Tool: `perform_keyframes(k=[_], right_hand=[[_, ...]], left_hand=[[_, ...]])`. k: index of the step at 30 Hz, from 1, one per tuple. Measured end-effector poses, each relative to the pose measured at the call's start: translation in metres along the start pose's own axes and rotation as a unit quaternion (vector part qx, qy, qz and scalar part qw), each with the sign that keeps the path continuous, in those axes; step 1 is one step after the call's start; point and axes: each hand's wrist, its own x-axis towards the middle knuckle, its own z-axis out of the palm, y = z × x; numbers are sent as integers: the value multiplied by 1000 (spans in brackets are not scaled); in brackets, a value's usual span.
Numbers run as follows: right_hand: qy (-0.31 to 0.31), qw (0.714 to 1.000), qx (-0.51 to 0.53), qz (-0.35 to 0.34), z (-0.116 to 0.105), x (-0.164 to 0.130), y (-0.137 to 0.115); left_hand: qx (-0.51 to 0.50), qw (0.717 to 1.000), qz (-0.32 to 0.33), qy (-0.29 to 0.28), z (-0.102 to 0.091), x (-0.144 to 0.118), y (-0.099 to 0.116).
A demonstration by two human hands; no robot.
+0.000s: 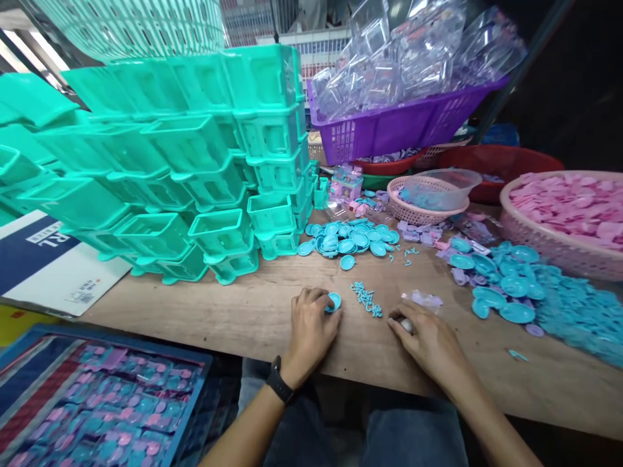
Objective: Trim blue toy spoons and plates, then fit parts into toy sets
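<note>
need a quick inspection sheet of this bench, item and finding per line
surface: wooden table, bare in front of the hands
job's things: small blue plate pinched in the left hand; a small pale piece, too hidden to tell, under the right hand; loose blue cutlery bits lie between the hands
clutter: stacked teal tubs, pile of blue plates, blue heap, pink basket, purple basket of clear shells
grippers: left fingers closed on the plate; right fingers curled over the piece
cables: nothing seen
surroundings: blue tray of packed sets at lower left, booklet on the left
</note>
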Motion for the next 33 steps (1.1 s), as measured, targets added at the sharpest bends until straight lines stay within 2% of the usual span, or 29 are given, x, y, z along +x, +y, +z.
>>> perform_keyframes(k=[4, 8, 11, 16, 20, 25, 28, 33], right_hand=[[22, 996, 71, 55, -13, 0, -7], [57, 972, 166, 156, -19, -5, -17], [67, 955, 219, 190, -16, -8, -22], [98, 912, 339, 207, -4, -15, -36], [130, 903, 351, 210, 3, -16, -56], [142, 881, 404, 200, 2, -13, -81], [145, 872, 427, 191, 4, -10, -91], [179, 871, 427, 164, 10, -6, -102]], left_hand=[[-22, 999, -31, -11, -5, 5, 4], [-49, 996, -38, -68, -9, 18, 4], [-66, 993, -44, -89, -11, 20, 3], [-196, 975, -96, -40, -14, 11, 7], [-266, 959, -92, -40, -17, 8, 16], [-326, 932, -160, 11, -15, 7, 27], [-348, 927, -137, 37, -13, 3, 31], [-314, 944, -75, 68, -15, -1, 39]])
